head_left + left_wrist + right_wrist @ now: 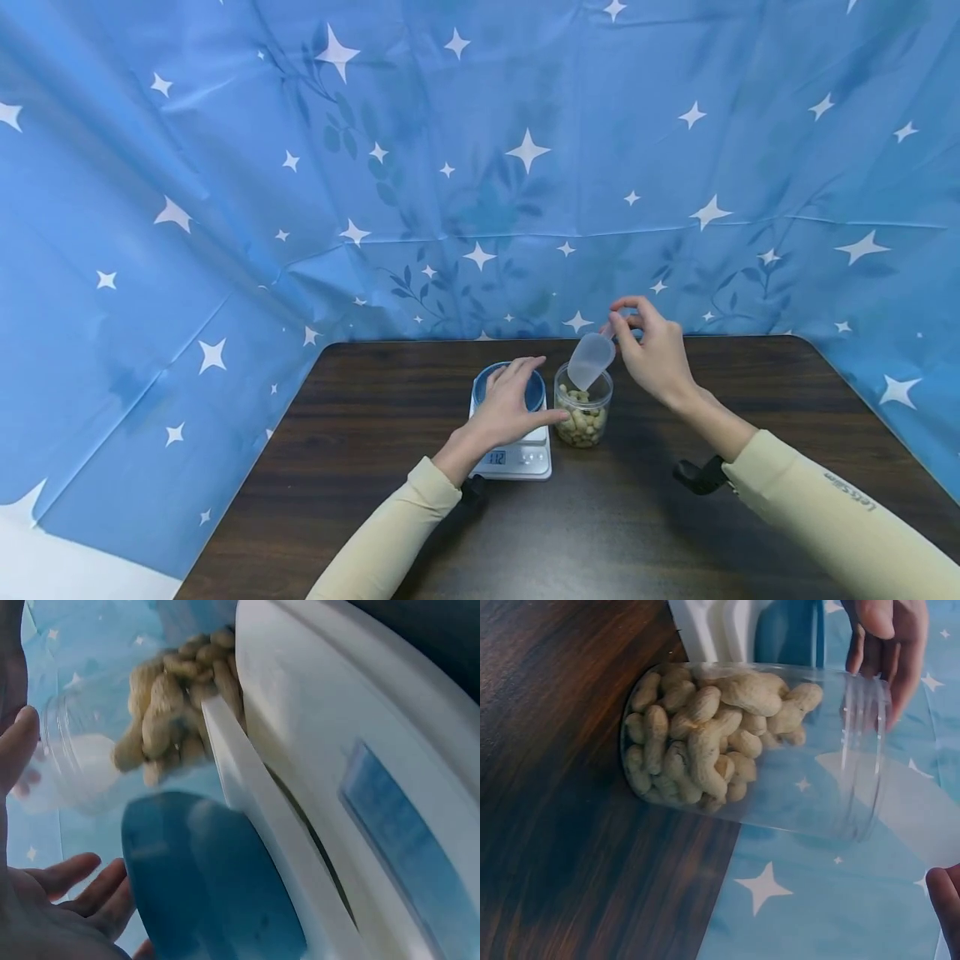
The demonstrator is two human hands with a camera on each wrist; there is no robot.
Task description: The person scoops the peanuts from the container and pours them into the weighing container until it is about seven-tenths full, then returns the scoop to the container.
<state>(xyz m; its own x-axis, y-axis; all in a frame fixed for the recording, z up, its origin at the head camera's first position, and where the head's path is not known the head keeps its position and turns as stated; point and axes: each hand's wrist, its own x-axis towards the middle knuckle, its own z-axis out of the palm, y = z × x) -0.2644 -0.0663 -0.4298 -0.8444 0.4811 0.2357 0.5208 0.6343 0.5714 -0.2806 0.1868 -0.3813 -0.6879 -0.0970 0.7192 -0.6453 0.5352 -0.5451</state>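
My right hand [656, 354] pinches the handle of a translucent white scoop [591, 360]. The scoop is tilted, its lip dipping into the mouth of a clear jar [561, 392]. Peanuts in their shells [697, 742] fill the lower part of the jar, as the right wrist view shows. Just left of the jar, a blue bowl [202, 870] sits on a white kitchen scale [528, 468]. Over the bowl, my left hand [506, 408] spreads its fingers, fingertips at the bowl's far rim, the thumb reaching the jar's side and hiding part of the bowl.
The scale's display [496, 457] faces the near side and seems to read 112. Everything stands on a dark wooden table [360, 425]. Behind its back edge hangs a blue cloth [450, 192] with white stars. Dark wrist straps [699, 477] hang below the sleeves.
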